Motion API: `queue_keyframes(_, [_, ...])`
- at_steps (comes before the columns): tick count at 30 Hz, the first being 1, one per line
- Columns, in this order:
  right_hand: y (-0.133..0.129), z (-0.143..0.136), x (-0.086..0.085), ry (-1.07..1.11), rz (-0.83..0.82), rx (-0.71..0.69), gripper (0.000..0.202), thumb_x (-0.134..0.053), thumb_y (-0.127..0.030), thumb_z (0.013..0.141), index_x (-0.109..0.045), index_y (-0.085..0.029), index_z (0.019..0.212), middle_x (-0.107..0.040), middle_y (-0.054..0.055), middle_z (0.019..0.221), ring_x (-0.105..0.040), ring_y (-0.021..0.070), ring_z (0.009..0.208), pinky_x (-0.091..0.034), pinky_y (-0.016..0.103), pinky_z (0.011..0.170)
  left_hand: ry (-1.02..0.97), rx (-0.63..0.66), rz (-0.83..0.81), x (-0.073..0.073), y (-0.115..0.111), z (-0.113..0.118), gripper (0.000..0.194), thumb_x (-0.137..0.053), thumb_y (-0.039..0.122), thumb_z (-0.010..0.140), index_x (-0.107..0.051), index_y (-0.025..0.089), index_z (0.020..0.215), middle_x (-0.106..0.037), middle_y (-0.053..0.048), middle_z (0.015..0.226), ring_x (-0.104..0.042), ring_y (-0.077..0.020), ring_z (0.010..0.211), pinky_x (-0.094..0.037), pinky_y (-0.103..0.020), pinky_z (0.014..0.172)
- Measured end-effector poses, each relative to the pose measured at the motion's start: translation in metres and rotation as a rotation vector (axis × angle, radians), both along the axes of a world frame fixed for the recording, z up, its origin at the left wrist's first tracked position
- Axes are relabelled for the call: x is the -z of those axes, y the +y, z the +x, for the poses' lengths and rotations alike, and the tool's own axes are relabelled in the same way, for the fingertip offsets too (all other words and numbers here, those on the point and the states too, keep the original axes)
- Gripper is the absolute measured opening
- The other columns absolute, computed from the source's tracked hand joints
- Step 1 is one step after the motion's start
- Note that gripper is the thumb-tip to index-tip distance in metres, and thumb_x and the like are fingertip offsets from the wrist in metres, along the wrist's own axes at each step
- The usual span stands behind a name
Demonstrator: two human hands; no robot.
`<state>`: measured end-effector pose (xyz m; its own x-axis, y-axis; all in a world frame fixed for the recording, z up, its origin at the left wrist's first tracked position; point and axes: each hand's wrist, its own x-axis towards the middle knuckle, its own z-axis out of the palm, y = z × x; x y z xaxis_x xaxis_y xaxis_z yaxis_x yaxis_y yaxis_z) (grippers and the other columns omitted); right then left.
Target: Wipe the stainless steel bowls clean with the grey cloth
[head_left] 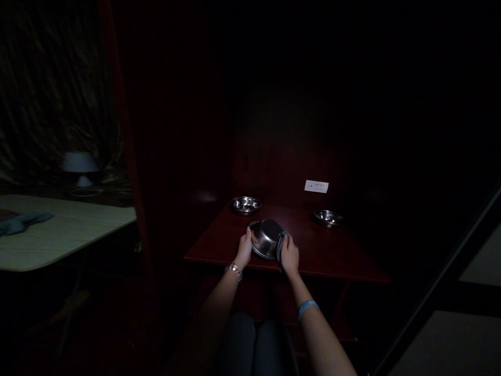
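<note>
A shiny metal bowl [266, 236] is tilted over near the front edge of the dark red desk, its rounded underside facing up. Around its left rim my left hand [244, 247] is closed. My right hand [289, 254] presses a dark cloth [280, 249] against the bowl's right side, its fingers closed on the cloth. Two more metal bowls stand upright on the desk, one at the back left [245, 205] and another at the back right [327, 218].
The red desk [219, 243] sits in a dark recess with a white socket panel [316, 186] on its back wall. To the left are a pale table [78, 222], a bluish cloth [24, 222] and a white lamp [80, 163]. My knees are below the desk edge.
</note>
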<state>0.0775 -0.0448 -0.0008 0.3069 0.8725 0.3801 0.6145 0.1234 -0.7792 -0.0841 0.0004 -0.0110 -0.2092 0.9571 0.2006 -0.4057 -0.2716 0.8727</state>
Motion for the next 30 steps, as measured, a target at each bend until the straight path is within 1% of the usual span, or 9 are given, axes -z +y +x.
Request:
queue_keyframes(8, [-0.0008,-0.0001,-0.0002,-0.014,-0.011,-0.002,0.051,-0.022,-0.042,0.099,-0.046,-0.019,0.138,-0.065,0.013,0.125,-0.064,0.0238,0.110,-0.045,0.035,0.095,0.000,-0.005,-0.015,0.0001,0.0009,0.0000,0.053,-0.054,0.060,0.082,-0.070,0.010,0.092,-0.075,-0.015,0.094,-0.070,-0.0229,0.087,-0.052,-0.034,0.083])
queue_keyframes(12, [-0.0014,-0.0004,-0.0012,-0.022,-0.013,-0.002,0.052,-0.021,-0.041,0.099,-0.046,-0.018,0.139,-0.065,0.013,0.124,-0.063,0.0227,0.111,-0.045,0.033,0.095,0.008,0.007,-0.011,0.0004,0.0015,-0.0004,0.056,-0.054,0.063,0.079,-0.070,0.011,0.092,-0.075,-0.015,0.094,-0.070,-0.0231,0.086,-0.052,-0.033,0.082])
queue_keyframes(17, [-0.0029,-0.0010,-0.0027,-0.026,-0.017,0.003,0.053,-0.020,-0.042,0.099,-0.046,-0.018,0.138,-0.065,0.013,0.124,-0.064,0.0218,0.109,-0.045,0.033,0.095,0.024,-0.014,-0.022,0.0006,0.0014,-0.0005,0.058,-0.055,0.066,0.078,-0.070,0.011,0.091,-0.075,-0.015,0.092,-0.070,-0.0231,0.086,-0.052,-0.033,0.081])
queue_keyframes(22, [-0.0037,-0.0012,-0.0033,-0.025,-0.005,0.002,0.054,-0.020,-0.042,0.099,-0.047,-0.017,0.138,-0.065,0.013,0.124,-0.063,0.0227,0.110,-0.045,0.033,0.095,0.004,-0.011,-0.015,-0.0003,-0.0003,-0.0001,0.054,-0.055,0.062,0.080,-0.070,0.011,0.092,-0.075,-0.015,0.093,-0.070,-0.0222,0.087,-0.052,-0.034,0.083])
queue_keyframes(25, [-0.0038,-0.0013,-0.0035,-0.030,-0.017,0.005,0.053,-0.020,-0.042,0.099,-0.047,-0.017,0.138,-0.065,0.013,0.124,-0.064,0.0224,0.109,-0.045,0.033,0.094,0.002,-0.010,-0.014,-0.0018,-0.0016,0.0002,0.051,-0.054,0.060,0.081,-0.070,0.012,0.090,-0.075,-0.014,0.091,-0.070,-0.0219,0.087,-0.052,-0.034,0.083])
queue_keyframes(30, [-0.0033,-0.0014,-0.0035,-0.040,-0.036,0.017,0.053,-0.020,-0.042,0.099,-0.046,-0.018,0.139,-0.066,0.012,0.122,-0.065,0.0216,0.107,-0.045,0.033,0.094,0.003,-0.008,-0.018,-0.0033,-0.0025,0.0007,0.052,-0.054,0.060,0.081,-0.070,0.012,0.088,-0.075,-0.013,0.087,-0.070,-0.0215,0.085,-0.052,-0.034,0.082])
